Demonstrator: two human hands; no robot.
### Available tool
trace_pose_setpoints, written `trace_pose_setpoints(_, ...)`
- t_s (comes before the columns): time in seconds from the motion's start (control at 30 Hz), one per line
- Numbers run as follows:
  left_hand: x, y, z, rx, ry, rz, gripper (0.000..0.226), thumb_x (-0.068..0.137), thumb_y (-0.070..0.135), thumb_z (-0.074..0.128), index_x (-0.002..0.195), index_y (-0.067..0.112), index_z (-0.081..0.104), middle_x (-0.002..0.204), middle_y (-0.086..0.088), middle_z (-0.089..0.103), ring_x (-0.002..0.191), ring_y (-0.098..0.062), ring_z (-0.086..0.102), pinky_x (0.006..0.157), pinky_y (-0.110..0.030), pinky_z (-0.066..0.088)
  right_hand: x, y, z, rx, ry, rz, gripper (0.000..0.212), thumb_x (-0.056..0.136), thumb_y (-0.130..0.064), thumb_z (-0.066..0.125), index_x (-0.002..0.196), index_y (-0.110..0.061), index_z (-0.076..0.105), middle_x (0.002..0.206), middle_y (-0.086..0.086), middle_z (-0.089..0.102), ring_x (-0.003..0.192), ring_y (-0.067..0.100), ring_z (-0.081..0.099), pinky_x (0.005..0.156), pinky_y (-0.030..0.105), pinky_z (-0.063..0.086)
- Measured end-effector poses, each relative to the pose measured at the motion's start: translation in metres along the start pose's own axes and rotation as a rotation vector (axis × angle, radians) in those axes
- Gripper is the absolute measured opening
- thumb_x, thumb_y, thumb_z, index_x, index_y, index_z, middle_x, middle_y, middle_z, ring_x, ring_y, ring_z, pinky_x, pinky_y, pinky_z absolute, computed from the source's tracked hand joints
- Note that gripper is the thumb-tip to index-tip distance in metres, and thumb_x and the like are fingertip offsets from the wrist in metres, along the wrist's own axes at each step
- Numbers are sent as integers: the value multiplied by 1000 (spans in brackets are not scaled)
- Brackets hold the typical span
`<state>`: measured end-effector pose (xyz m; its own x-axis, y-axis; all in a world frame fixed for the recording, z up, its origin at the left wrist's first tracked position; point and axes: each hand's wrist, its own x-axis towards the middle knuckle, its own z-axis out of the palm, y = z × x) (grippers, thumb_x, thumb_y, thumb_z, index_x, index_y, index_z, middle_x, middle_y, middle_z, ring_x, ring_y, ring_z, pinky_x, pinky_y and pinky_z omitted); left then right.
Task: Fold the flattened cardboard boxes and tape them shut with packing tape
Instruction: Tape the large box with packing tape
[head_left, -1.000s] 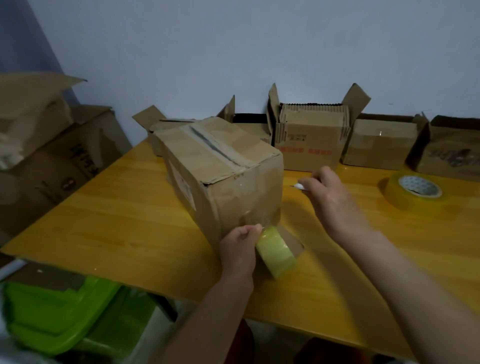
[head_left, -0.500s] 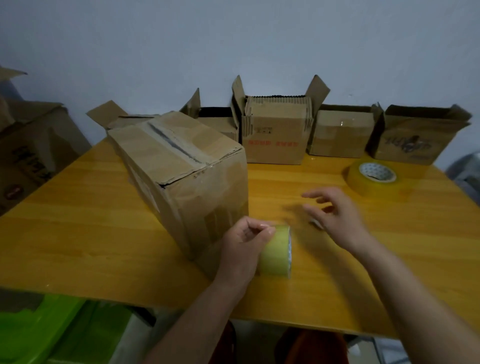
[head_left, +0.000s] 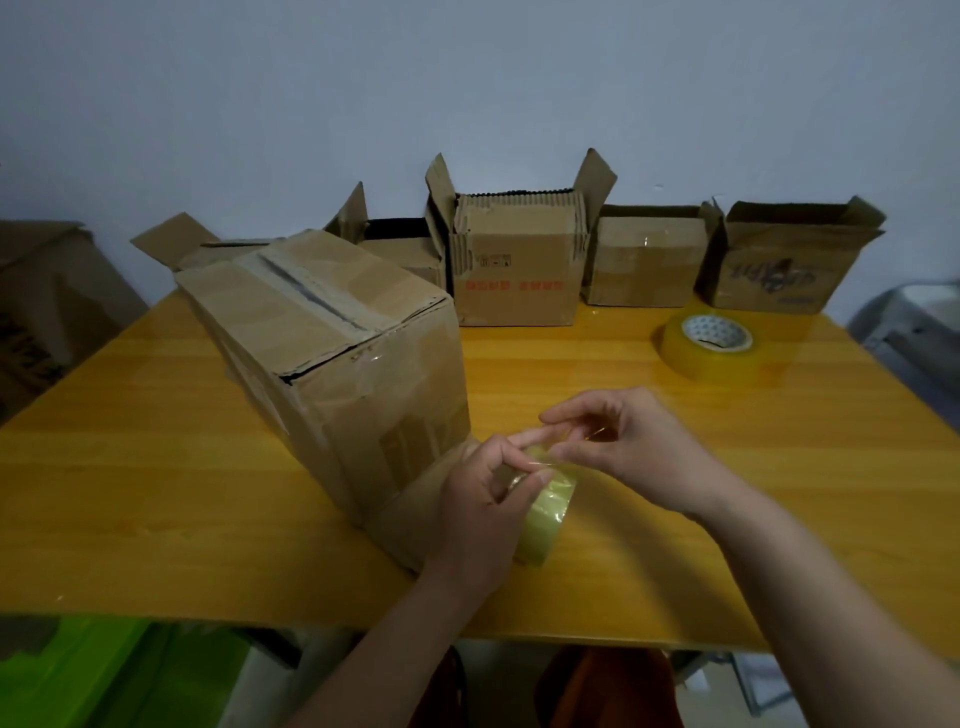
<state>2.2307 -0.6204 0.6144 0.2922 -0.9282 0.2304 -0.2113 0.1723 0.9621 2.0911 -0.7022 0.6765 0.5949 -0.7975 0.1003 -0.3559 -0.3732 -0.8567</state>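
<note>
Tape roll (head_left: 545, 512) is gripped on edge by left hand (head_left: 485, 499). Free tape end is pinched by right hand (head_left: 623, 441) just above. Box (head_left: 332, 358) stands left of the grip, seam untaped.

A plain brown cardboard box (head_left: 332, 358) sits on the glossy honey-yellow wooden table (head_left: 156, 483). The pale translucent yellow-green tape roll (head_left: 550, 514) contrasts with a deeper amber tape roll (head_left: 711, 345), whose white core is dotted.

you face a plain pale blue-grey wall (head_left: 467, 78) in dim light. before you stands a glossy yellow wooden table (head_left: 156, 493); a green plastic bin (head_left: 104, 675) sits below its near-left edge.
</note>
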Motion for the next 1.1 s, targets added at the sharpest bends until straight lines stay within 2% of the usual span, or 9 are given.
trace_pose_setpoints(0.1,-2,5,3,20,28,15,16,84,-4,67,73,4,59,116,5,66,63,14,54,60,-5,38,-1,0,-2,34,15,36,23,79,-1,73,99,-12,71,78,8,71,69,9,60,73,30,54)
trace_pose_setpoints(0.17,-3,6,3,30,41,13,15,84,-3,67,73,4,59,116,7,66,57,14,50,55,-4,36,-1,0,-3,42,17,44,21,82,0,70,98,-14,72,78,9,72,68,12,60,68,27,53)
trace_pose_setpoints(0.3,-1,0,1,65,112,3,13,82,5,71,74,11,63,110,13,69,65,4,53,57,-7,38,-2,-2,-3,77,29,33,16,84,3,66,95,-8,71,73,5,70,64,5,61,61,13,48)
trace_pose_setpoints(0.47,3,-4,-2,181,200,11,13,76,22,81,71,27,70,84,11,66,84,-5,63,75,-32,54,-1,-4,-3,139,-18,46,9,85,6,64,92,0,64,75,21,68,61,10,60,55,12,44)
trace_pose_setpoints(0.67,6,-2,-1,0,232,-248,9,75,23,82,80,20,74,78,4,74,78,-10,70,66,-24,51,6,-6,2,56,19,-15,7,89,3,60,89,-4,57,78,26,63,63,8,57,59,16,44)
trace_pose_setpoints(0.77,5,-2,0,-30,225,-301,26,74,19,83,94,12,70,85,-1,73,85,-19,71,67,-25,52,9,-6,7,-2,22,-32,8,89,1,59,87,-6,55,75,22,64,62,8,55,63,27,44)
trace_pose_setpoints(0.83,6,3,1,8,233,-324,60,68,17,87,117,15,51,103,2,65,88,-15,67,68,-23,49,11,-5,9,-24,39,-36,11,90,0,59,85,-8,53,74,24,62,60,6,55,63,29,43)
trace_pose_setpoints(0.93,4,9,-1,120,283,-170,91,62,17,90,131,36,33,115,9,49,98,-6,54,75,-17,44,10,-7,7,-7,38,-24,8,90,-1,59,88,-4,52,78,29,61,57,-1,58,60,21,44)
trace_pose_setpoints(1.1,3,9,5,296,251,181,57,72,20,81,111,47,50,91,17,59,89,-2,55,75,-15,43,11,-8,5,-25,23,-30,8,91,0,59,89,-2,51,79,34,57,55,-1,55,58,20,43)
